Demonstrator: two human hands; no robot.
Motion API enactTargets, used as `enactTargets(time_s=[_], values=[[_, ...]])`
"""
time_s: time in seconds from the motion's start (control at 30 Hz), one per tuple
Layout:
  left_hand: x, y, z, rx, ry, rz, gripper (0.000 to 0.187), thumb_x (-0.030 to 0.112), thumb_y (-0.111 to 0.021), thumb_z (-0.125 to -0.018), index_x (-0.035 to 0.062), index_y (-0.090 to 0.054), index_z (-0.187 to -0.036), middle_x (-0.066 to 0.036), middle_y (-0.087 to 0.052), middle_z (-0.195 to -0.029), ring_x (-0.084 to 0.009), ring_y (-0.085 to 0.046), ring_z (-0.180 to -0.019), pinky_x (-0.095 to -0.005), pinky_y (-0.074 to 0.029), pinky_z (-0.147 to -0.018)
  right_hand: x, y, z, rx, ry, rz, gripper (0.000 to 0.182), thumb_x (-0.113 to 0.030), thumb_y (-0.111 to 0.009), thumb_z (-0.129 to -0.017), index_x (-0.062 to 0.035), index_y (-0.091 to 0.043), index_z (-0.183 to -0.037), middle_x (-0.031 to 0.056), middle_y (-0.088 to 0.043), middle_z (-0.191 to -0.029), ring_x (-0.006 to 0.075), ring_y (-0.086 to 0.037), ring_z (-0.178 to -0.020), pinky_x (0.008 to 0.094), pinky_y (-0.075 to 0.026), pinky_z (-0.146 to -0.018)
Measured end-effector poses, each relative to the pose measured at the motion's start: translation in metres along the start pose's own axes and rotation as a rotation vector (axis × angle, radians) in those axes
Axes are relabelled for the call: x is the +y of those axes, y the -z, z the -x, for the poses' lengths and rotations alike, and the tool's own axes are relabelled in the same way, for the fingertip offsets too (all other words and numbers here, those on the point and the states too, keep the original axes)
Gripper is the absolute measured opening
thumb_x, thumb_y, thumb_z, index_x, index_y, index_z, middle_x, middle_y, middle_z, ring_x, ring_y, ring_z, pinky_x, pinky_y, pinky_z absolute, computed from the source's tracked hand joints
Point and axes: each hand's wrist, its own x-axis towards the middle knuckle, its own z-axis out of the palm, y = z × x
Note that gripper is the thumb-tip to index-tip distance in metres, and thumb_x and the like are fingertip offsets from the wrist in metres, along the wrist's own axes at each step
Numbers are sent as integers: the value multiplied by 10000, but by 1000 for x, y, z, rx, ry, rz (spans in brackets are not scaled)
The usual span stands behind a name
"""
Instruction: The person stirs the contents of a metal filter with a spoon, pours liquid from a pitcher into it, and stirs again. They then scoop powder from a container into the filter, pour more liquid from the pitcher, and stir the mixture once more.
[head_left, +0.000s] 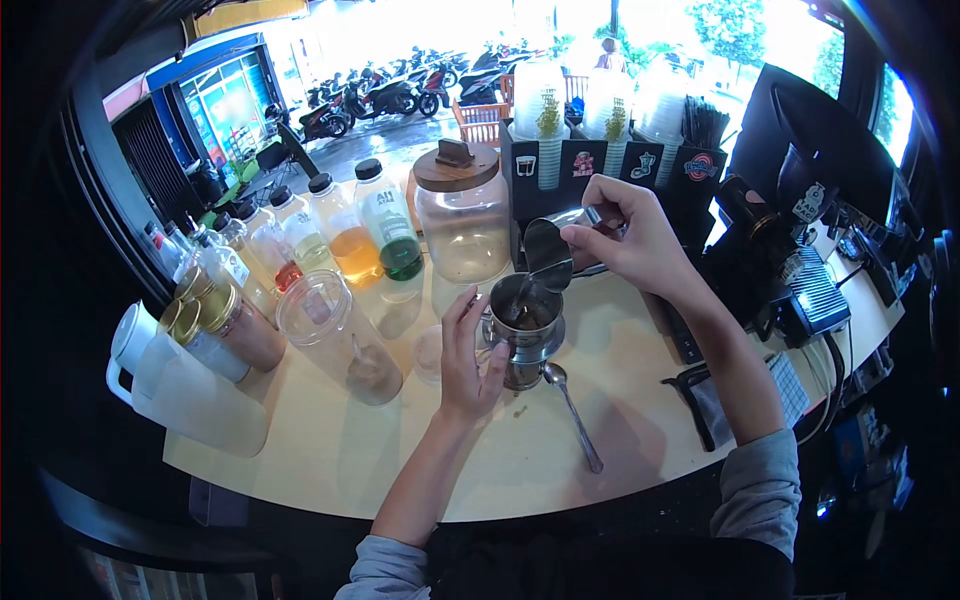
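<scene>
A metal coffee drip filter (527, 312) stands on a small cup (522, 375) near the table's middle. My left hand (468, 365) is curled against the filter's left side, with thumb and fingers on it. Above, my right hand (630, 235) grips a small steel pitcher (549, 258) by its handle. The pitcher is tilted to the left, its spout over the filter's open top, and a thin stream seems to run down. Dark contents show inside the filter. A metal spoon (577, 425) lies just right of the cup.
An open clear jar (325, 325) with brown powder stands left, beside a clear lid (432, 352). Behind are bottles of coloured liquid (355, 240), a wood-lidded glass jar (462, 225) and a black cup holder (600, 165). A plastic jug (195, 395) is far left; dark machines (780, 260) stand right.
</scene>
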Motion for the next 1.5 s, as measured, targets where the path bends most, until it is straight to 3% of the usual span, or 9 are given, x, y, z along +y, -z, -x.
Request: enactTargets(time_s=[0.2,0.37,0.63,0.83,1.03,1.1,1.13,1.27,1.5], values=[[1,-1,0,6,3,3,547,348,-501,-938,-34,-429,-1322,-232,-378,-1362,-364,-415,-1254,-427,-356,-1045,9,13,9,9,61,83,290,-67,-718,-807,-37,-436,-748,-41,-416,-622,0,-415,-596,205,-388,-489],[-1,-1,1,7,-6,10,551,356,-496,-942,-35,-427,-1323,-233,-377,-1363,-363,-413,-1256,-427,-351,-1049,30,19,39,215,-228,-465,242,-93,-662,-870,-82,-447,-759,-15,-538,-727,21,-536,-658,200,-500,-573],[5,0,0,-2,15,8,553,375,-472,-953,-24,-426,-1332,-225,-371,-1373,-356,-403,-1269,-421,-342,-1056,125,-6,118,412,-527,-824,252,-49,-633,-848,-120,-450,-689,-43,-422,-605,69,-375,-548,223,-298,-558],[3,-1,0,-3,9,-6,558,380,-461,-955,-16,-416,-1345,-217,-369,-1380,-352,-389,-1281,-419,-318,-1071,154,-27,140,422,-567,-935,267,-97,-603,-877,-128,-426,-679,-19,-434,-639,113,-424,-605,253,-352,-605],[2,-2,1,3,14,12,558,374,-461,-955,-17,-412,-1349,-211,-363,-1388,-347,-385,-1284,-419,-313,-1074,142,-25,146,384,-592,-641,158,-128,-609,-884,-77,-499,-784,9,-455,-655,130,-460,-648,324,-409,-651],[1,-1,1,1,10,10,554,367,-462,-954,-17,-410,-1350,-212,-364,-1386,-347,-385,-1284,-419,-313,-1074,126,-16,147,460,-152,331,101,-91,-612,-871,-32,-538,-908,50,-490,-687,139,-515,-694,293,-441,-678],[1,-1,0,3,9,11,554,367,-462,-954,-17,-410,-1350,-212,-364,-1386,-347,-385,-1284,-419,-313,-1074,112,-13,149,459,-149,333,101,-91,-612,-871,-32,-538,-908,50,-490,-687,139,-515,-694,293,-441,-678],[2,-1,2,-1,12,6,548,353,-467,-952,-16,-407,-1352,-213,-365,-1384,-347,-383,-1285,-418,-311,-1074,60,-27,167,-417,-90,202,291,-84,-568,-868,-87,-604,-1157,99,-631,-826,254,-643,-749,373,-502,-676],[2,-1,1,-5,13,-10,541,350,-471,-951,-8,-409,-1353,-212,-364,-1387,-347,-379,-1288,-419,-311,-1074,70,-48,179,-664,156,540,196,-47,-574,-752,-67,-601,-945,92,-596,-837,279,-629,-796,392,-512,-706]])
